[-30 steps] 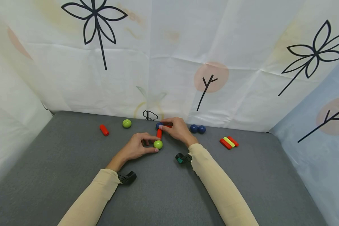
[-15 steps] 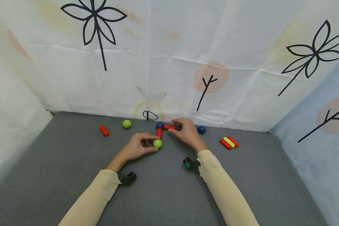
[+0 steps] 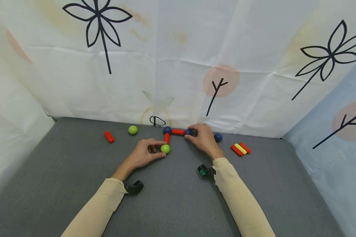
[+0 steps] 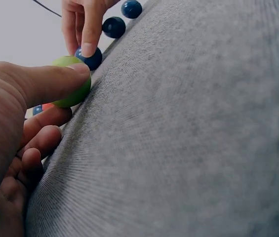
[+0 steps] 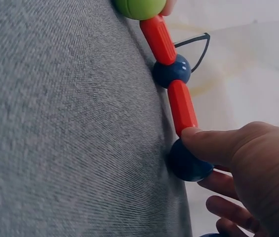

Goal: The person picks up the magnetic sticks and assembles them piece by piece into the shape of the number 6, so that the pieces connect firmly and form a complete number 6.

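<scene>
My left hand point(image 3: 143, 153) pinches a green ball point(image 3: 165, 149) between thumb and index finger on the grey tabletop. From that ball a red rod point(image 3: 166, 138) runs back to a blue ball point(image 3: 167, 130). A second red rod point(image 3: 178, 132) leads right from this corner to another blue ball point(image 5: 188, 160). My right hand point(image 3: 204, 137) pinches that end ball, thumb at the rod's tip in the right wrist view. Two more blue balls stand just beyond the right hand; one point(image 3: 218, 137) shows in the head view, while the other point(image 4: 114, 27) shows in the left wrist view.
A loose green ball point(image 3: 133, 130) and a red rod point(image 3: 108, 137) lie to the left at the back. On the right, two red rods and a yellow rod point(image 3: 240, 149) lie side by side. A white patterned cloth point(image 3: 181, 98) rises behind the table's back edge.
My right hand has let go of the corner blue ball and moved right to the end one. The farthest blue ball has shifted a little right. My left hand has stayed in place.
</scene>
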Demonstrator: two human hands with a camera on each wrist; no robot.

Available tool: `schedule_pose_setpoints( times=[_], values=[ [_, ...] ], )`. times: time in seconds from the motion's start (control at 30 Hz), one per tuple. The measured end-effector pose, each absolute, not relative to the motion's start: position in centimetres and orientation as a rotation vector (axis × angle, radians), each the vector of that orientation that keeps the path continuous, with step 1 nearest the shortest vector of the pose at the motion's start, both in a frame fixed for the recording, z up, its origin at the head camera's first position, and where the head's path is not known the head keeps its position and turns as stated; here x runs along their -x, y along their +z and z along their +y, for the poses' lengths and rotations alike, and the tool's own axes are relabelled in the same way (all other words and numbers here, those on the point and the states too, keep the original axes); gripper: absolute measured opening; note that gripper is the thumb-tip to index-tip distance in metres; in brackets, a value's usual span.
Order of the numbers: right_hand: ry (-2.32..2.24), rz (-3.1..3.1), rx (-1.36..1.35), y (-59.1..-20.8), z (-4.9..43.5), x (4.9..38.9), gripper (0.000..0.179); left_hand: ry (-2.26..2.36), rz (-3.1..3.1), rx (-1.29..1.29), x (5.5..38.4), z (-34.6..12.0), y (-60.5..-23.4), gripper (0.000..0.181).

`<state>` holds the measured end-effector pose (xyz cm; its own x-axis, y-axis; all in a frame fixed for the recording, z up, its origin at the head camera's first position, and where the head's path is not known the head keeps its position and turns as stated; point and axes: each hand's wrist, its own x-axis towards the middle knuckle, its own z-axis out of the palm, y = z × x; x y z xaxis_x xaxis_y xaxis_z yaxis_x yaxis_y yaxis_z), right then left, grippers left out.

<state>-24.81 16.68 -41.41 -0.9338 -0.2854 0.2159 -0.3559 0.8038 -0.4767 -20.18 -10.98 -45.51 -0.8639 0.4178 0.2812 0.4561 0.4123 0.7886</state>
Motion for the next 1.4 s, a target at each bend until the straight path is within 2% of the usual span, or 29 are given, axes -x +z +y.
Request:
schedule_pose_setpoints(
  times=[0.97, 1.4],
  values=[
    [0.824, -2.673, -0.413, -43.2, 15.9, 24.6, 0.043, -1.473, -2.583, 0.772, 20.2, -11.0, -45.7, 0.039],
    [0.944, -2.463, -0.403, -43.8, 15.3, 23.7, 0.036, -1.461, -2.578, 0.781, 20.2, -11.0, -45.8, 0.040]
  ],
)
